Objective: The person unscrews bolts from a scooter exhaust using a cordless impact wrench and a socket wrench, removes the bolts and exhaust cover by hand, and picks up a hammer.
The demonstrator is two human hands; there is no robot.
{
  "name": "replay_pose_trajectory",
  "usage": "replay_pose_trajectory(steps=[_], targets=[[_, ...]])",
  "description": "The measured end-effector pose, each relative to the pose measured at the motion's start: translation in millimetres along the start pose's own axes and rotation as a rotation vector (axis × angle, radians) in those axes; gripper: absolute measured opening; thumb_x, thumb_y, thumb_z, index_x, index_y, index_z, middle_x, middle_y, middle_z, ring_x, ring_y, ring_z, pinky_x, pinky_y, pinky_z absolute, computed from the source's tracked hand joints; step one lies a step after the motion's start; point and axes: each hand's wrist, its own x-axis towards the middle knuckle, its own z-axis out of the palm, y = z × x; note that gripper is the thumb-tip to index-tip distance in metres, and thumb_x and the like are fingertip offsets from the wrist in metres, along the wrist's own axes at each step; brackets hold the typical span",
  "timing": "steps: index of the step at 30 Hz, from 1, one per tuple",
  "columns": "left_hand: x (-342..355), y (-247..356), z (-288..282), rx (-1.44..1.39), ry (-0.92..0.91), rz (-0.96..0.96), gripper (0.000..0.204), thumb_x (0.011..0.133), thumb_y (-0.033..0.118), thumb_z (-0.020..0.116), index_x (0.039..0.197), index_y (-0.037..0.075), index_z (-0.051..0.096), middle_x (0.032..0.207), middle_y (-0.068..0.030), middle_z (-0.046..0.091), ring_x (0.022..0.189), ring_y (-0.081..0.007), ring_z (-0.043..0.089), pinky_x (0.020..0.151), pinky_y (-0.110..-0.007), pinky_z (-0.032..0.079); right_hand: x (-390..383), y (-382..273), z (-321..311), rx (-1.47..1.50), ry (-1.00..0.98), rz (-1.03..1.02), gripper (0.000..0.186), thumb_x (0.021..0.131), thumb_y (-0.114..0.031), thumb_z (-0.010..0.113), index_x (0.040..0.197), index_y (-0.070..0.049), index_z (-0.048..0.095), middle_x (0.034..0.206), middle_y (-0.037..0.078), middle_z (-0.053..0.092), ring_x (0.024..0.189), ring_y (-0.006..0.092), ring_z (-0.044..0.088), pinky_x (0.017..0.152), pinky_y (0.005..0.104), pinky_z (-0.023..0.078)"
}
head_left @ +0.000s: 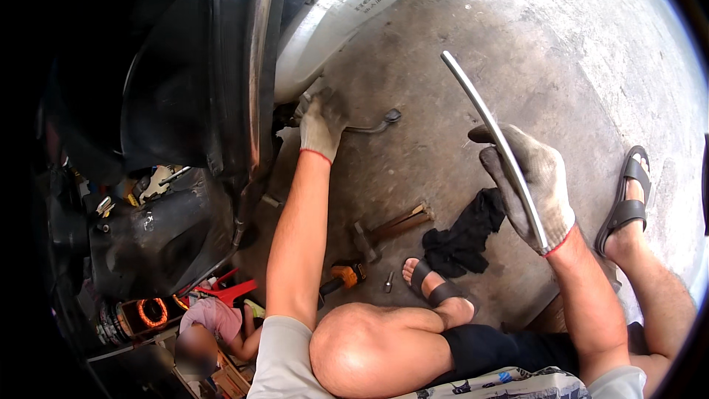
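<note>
Head view, and it's bare, stained concrete across the middle: a grey floor [413,170], darker around the work, bleaching to bright white at the upper right. Down the left side looms a motorbike [170,81], black panels in deep shadow, its pale cover [343,18] catching the light. The gloved left hand [323,114] is right in under that cover, against the machine's underside, and whether the fingers grip anything there, one cannot tell. Just beside it a lever [384,120] juts out over the concrete. Over to the gloved right hand [535,177], well clear of the bike: fingers and thumb closed around a silver bar [497,133], held up slantwise above the floor, its far end pointing toward the bike's side. Below, scattered on the concrete, a hammer [391,229], a crumpled black cloth [465,233], an orange-and-black drill [343,277] and a small metal socket [388,281] near the sandalled foot [439,288]. Lower left, another person [214,318] in pink, close to something red [225,288] and an orange coil [153,312].
</note>
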Motion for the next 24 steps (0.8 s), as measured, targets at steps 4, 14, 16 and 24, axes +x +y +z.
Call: replay_pose_trajectory(steps=[4,14,16,24], targets=[[28.0,2.6,9.3,-0.452,-0.231,0.029,0.030,0.099,0.025,0.055,0.126,0.013,0.060,0.120,-0.0023,0.066,0.103,-0.0160,0.061,0.087,-0.036,0.048,-2.7,7.5,-0.3,0.390,-0.138,0.309,0.025,0.096,-0.017,0.063,0.116,-0.001,0.066,0.083,0.013,0.069,0.075,0.0210,0.067,0.066,0.0294,0.052],[21.8,-14.7,9.4,-0.663,-0.485,-0.081,0.017,0.097,0.027,0.061,0.098,0.011,0.064,0.081,0.0027,0.056,0.075,-0.0111,0.051,0.074,-0.031,0.045,-8.4,-6.5,17.8,1.131,-0.273,0.730,0.046,0.100,-0.031,0.058,0.129,0.003,0.051,0.114,0.023,0.067,0.095,0.0261,0.070,0.077,0.0343,0.059],[5.3,-30.4,11.6,-0.656,-0.520,-0.117,0.016,0.095,0.025,0.059,0.093,0.011,0.066,0.083,-0.0004,0.063,0.076,-0.0157,0.056,0.072,-0.032,0.047,-8.2,-4.5,17.8,1.099,-0.229,0.739,0.044,0.100,-0.033,0.058,0.126,0.002,0.052,0.112,0.022,0.068,0.093,0.0255,0.070,0.076,0.0344,0.058],[-8.3,5.7,-74.1,-0.703,-0.037,0.199,0.012,0.095,0.020,0.060,0.095,0.011,0.067,0.094,0.0000,0.070,0.087,-0.0113,0.067,0.069,-0.028,0.056,-10.9,4.2,31.1,1.036,-0.145,0.684,0.034,0.097,-0.035,0.061,0.109,-0.003,0.057,0.095,0.017,0.069,0.082,0.0224,0.070,0.069,0.0328,0.058]])
